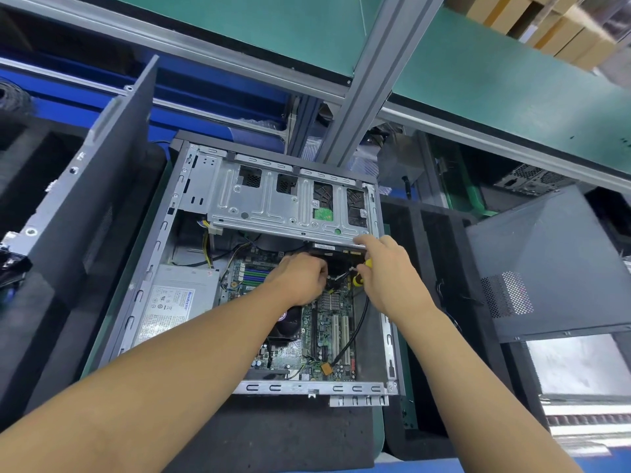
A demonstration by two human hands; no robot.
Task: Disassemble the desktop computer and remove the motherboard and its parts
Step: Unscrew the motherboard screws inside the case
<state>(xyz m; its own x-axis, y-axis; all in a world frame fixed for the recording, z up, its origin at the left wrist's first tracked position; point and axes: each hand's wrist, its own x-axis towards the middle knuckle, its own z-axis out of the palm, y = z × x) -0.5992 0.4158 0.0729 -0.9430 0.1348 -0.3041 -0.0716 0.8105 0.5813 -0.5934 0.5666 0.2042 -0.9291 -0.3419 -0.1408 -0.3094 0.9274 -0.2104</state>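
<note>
An open desktop case (164, 254) lies on its side on the bench. Its green motherboard (336, 322) fills the lower middle, with a black CPU fan (288, 326) partly under my left forearm. A silver drive cage (273, 199) spans the top of the case. My left hand (300, 281) reaches in below the cage, fingers curled around cables or a connector that I cannot see clearly. My right hand (386, 271) grips a yellow-handled screwdriver (358, 279), its index finger stretched up to the cage edge.
A grey power supply (177, 302) sits at the case's left. A loose black cable (355, 332) with an orange plug crosses the board. A removed side panel (95, 186) leans on the left; another dark case panel (553, 264) lies at the right. Black foam mats surround the case.
</note>
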